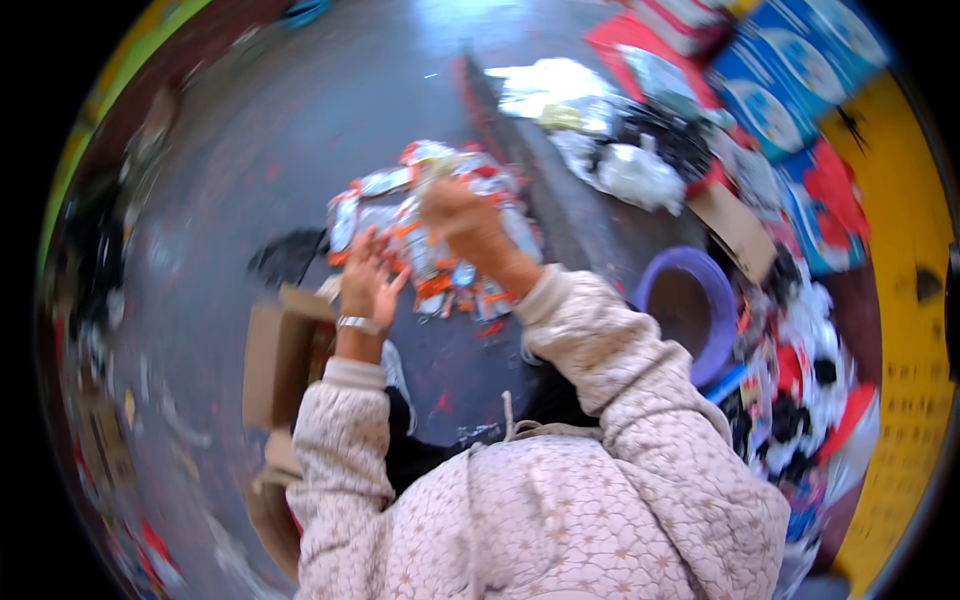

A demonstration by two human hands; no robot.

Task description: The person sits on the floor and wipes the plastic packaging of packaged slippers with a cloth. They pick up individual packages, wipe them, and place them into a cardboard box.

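Observation:
My left hand (370,285), with a light band at the wrist, is open with its fingers apart. It is at the near left edge of a heap of small silver, white and orange-red packets (385,182) on the grey floor. My right hand (460,215) is over the heap and blurred by motion. Its fingers look curled closed, and a pale yellowish patch shows at their far side; what it is, I cannot make out. A piece of black plastic (285,257) lies left of the packets.
An open cardboard box (272,365) stands close by my left forearm. On the right is a purple tub (655,270). Silver and black plastic bags (640,172) lie beyond it, near blue packages (765,100). More bags and scraps (790,400) lie along the yellow wall (905,330).

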